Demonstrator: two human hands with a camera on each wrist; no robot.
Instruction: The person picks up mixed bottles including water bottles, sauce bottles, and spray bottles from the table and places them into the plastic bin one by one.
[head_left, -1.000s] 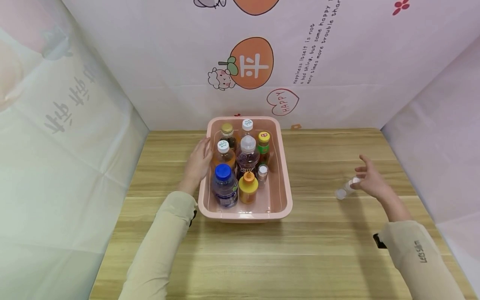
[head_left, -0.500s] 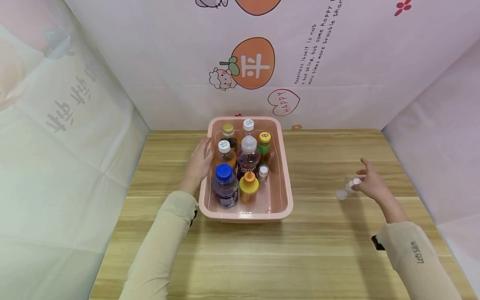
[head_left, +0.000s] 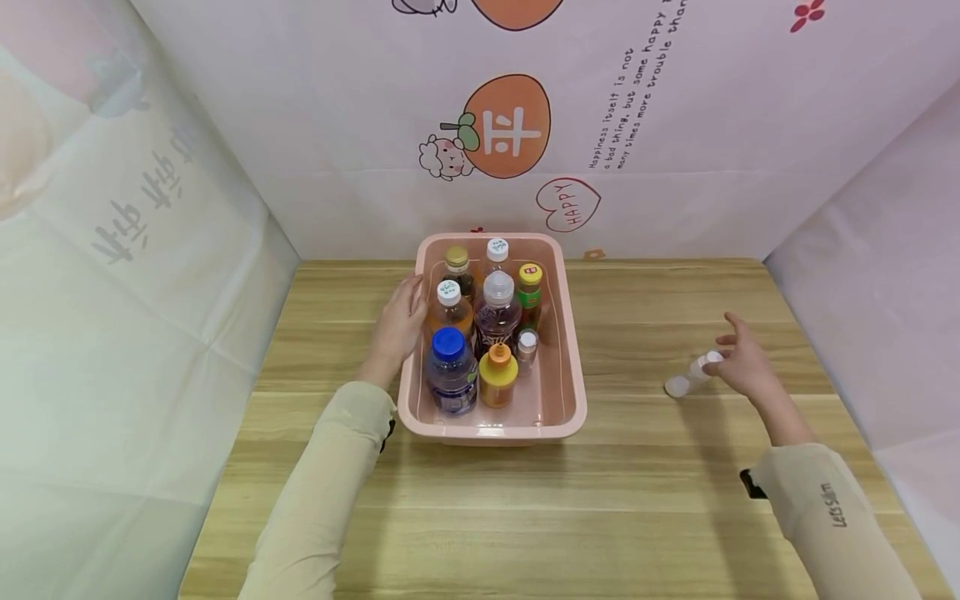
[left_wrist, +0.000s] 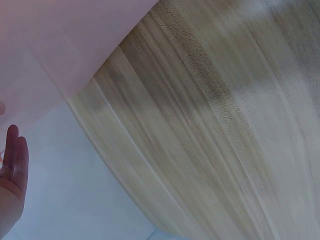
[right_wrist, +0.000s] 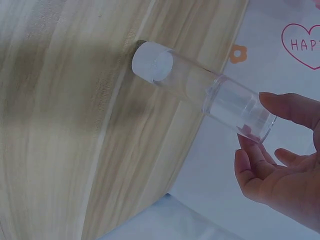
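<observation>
My right hand pinches a small clear bottle by its base, between thumb and fingertips. The bottle tilts with its white cap pointing down, close over the wooden table, to the right of the pink tub. My left hand lies along the tub's left side with straight fingers at the rim. Its straight fingers show at the edge of the left wrist view. Inside the tub stand a blue-capped bottle, a yellow squeeze bottle and a smaller white-capped bottle.
Several more bottles fill the tub's back, among them a purple drink bottle and a yellow-capped one with a green label. Printed cloth hangs behind the table and along both sides.
The bottle in my right hand has tilted a little, its cap end shifting slightly left. My left hand and the tub stay where they were.
</observation>
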